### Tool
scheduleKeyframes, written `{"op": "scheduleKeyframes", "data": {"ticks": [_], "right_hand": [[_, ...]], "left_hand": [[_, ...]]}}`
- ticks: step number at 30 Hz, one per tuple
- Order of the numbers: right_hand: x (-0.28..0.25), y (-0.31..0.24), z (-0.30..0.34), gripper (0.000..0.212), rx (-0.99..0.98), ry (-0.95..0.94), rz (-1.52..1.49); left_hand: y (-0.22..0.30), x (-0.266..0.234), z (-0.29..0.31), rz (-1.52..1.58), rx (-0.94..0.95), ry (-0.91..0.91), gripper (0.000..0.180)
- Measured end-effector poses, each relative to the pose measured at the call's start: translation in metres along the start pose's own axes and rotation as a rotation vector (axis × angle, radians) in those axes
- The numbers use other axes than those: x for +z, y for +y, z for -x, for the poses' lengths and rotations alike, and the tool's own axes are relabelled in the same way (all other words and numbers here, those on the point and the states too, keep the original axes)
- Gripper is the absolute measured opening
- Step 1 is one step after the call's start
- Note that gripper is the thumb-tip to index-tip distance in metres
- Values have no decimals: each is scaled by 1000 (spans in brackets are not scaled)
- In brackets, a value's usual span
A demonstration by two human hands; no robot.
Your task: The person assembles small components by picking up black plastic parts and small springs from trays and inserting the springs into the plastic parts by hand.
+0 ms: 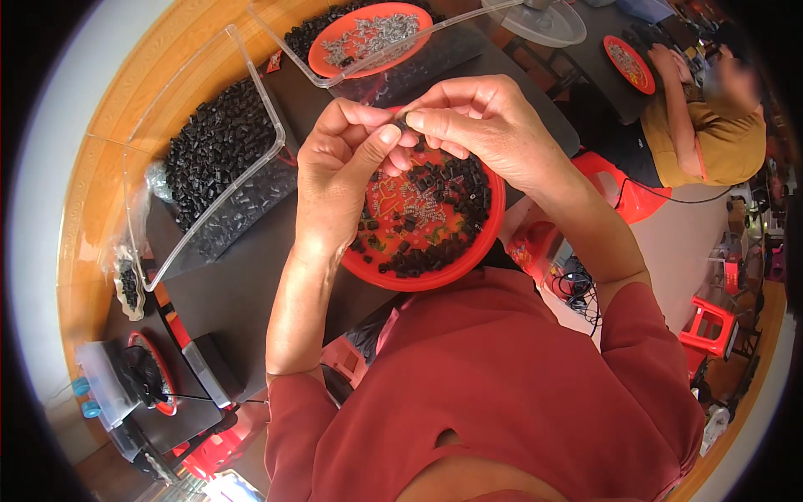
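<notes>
Above a round red tray (pixel 418 283), my two hands meet with their fingertips together. Thumb and fingers of my left hand (pixel 343 159) pinch one side of a small black plastic piece (pixel 405 129). My right hand (pixel 481 121) grips the same piece from the other side, thumb against fingers. The fingers cover most of it, so its exact shape is hidden. In the tray lie many loose black plastic pieces (pixel 435 253), mostly along the near and right sides. Small silvery metal parts (pixel 416 203) are scattered at its middle.
A clear bin (pixel 251 205) of black pieces stands at left. Beyond the hands, another clear bin (pixel 418 71) carries a red plate (pixel 322 58) of metal parts. A clear lid (pixel 552 25) lies far right. A co-worker (pixel 723 142) sits at right; a red stool (pixel 709 325) stands nearer.
</notes>
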State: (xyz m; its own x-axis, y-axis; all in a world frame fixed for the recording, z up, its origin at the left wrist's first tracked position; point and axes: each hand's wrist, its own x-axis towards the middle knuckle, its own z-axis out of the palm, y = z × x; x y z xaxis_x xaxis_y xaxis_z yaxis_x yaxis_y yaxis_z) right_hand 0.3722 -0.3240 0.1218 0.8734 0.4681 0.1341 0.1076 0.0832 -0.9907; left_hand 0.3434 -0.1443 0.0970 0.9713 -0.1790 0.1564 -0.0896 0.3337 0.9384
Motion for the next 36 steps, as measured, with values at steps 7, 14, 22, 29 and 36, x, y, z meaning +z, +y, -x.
{"op": "scheduleKeyframes", "data": {"ticks": [7, 14, 22, 29, 36], "right_hand": [[-1, 1, -1, 14, -6, -16, 169], [-6, -15, 4, 7, 10, -37, 310], [2, -1, 11, 6, -36, 14, 213], [-32, -6, -2, 8, 249, -280, -157], [-17, -7, 5, 8, 158, -227, -161]], "left_hand": [[-8, 10, 5, -274, 220, 109, 7], [-16, 13, 9, -349, 272, 93, 10], [-18, 12, 9, -244, 258, 105, 8], [-3, 21, 22, -257, 227, -46, 5], [3, 20, 23, -353, 387, -10, 11]]}}
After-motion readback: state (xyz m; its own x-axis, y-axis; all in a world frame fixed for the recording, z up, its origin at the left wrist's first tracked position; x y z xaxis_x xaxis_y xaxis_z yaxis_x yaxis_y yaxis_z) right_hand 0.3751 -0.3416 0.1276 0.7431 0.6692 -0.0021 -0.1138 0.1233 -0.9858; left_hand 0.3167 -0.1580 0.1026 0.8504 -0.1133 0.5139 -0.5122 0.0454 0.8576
